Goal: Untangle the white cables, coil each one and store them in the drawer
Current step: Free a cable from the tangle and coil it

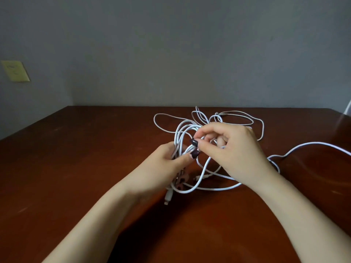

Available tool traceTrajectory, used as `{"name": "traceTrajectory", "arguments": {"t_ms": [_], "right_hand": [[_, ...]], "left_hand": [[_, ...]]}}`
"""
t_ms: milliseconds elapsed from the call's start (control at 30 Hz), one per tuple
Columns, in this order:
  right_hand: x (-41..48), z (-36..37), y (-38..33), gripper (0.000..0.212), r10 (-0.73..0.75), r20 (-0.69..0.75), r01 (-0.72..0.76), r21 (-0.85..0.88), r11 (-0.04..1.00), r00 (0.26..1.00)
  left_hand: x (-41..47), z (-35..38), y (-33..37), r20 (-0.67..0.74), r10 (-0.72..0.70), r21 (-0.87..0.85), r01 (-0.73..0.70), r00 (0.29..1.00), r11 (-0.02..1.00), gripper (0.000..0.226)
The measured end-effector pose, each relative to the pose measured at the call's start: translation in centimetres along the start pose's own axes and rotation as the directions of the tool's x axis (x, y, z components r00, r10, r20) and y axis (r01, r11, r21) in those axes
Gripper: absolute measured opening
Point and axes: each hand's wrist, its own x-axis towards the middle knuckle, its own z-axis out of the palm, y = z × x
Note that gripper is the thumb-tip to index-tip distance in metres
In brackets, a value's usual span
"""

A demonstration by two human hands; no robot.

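no readable text, labels, numbers or signs anywhere

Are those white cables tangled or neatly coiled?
Tangled. The thin white cables sprawl in crossing loops over the dark brown wooden table; the left hand grips a bunch, the right hand pinches one strand.

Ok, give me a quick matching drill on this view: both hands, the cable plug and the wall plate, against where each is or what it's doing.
1 left hand
2 right hand
3 cable plug
4 wall plate

A far left of the view
B grips a bundle of white cables
C nearest the camera, at the tangle's end
D pinches one strand

Pairs: 1-B, 2-D, 3-C, 4-A
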Motion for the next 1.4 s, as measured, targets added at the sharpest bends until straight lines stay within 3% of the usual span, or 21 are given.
{"name": "traceTrajectory", "arguments": {"t_ms": [67, 200, 300, 433, 600, 667, 767, 967, 1067, 1267, 1400], "right_hand": [[0.2, -0.2, 0.1, 0.010, 0.026, 0.008, -0.027, 0.037, 0.999, 1.000], [0.4, -0.5, 0.4, 0.016, 0.061, 0.013, -0.062, 0.109, 0.992, 0.998], [0.5, -0.7, 0.4, 0.018, 0.075, 0.032, -0.079, 0.142, 0.987, 0.997], [0.3, -0.5, 0.3, 0.014, 0.036, 0.045, -0.040, 0.074, 0.996, 0.998], [0.1, -0.4, 0.6, 0.013, -0.054, -0.025, 0.053, -0.046, 0.998, 0.998], [-0.1, -0.1, 0.4, 0.007, -0.169, -0.078, 0.155, -0.155, 0.976, 0.983], [-0.4, 0.2, -0.1, 0.013, -0.313, -0.089, 0.295, -0.170, 0.940, 0.946], [-0.2, 0.1, 0.1, 0.009, -0.392, -0.228, 0.343, -0.227, 0.911, 0.891], [-0.1, 0.2, 0.3, 0.012, -0.415, -0.260, 0.340, -0.290, 0.895, 0.872], [0.0, 0.6, 0.9, 0.015, -0.402, -0.258, 0.313, -0.324, 0.893, 0.879], [0.1, 0.5, 1.0, 0.020, -0.386, -0.310, 0.289, -0.315, 0.904, 0.869]], "left_hand": [[-0.3, -0.1, 0.3, 0.071, -0.043, -0.080, 0.049, 0.996, 0.996, 0.056], [-0.6, -0.3, 0.8, 0.163, -0.056, -0.162, 0.083, 0.985, 0.983, 0.035], [-0.6, -0.1, 0.8, 0.158, -0.061, -0.200, 0.092, 0.986, 0.975, 0.011], [-0.5, 0.1, 0.6, 0.120, -0.070, -0.225, 0.096, 0.990, 0.970, 0.010], [-0.2, 0.1, 0.4, 0.058, -0.032, -0.049, 0.035, 0.998, 0.998, 0.019], [-0.1, 0.1, 0.3, 0.008, -0.023, 0.031, 0.022, 1.000, 0.999, 0.020], [-0.1, 0.2, 0.4, -0.012, 0.029, 0.077, -0.028, 1.000, 0.997, 0.014], [-0.9, 0.9, 0.7, 0.284, -0.010, 0.153, -0.035, 0.959, 0.988, 0.011], [-1.1, 1.3, 0.8, 0.365, -0.031, 0.155, -0.028, 0.931, 0.988, 0.016], [-1.1, 1.6, 0.7, 0.340, -0.032, 0.037, 0.021, 0.940, 0.999, 0.015], [-1.0, 1.7, 1.0, 0.245, -0.003, -0.282, 0.074, 0.969, 0.957, 0.016]]}}
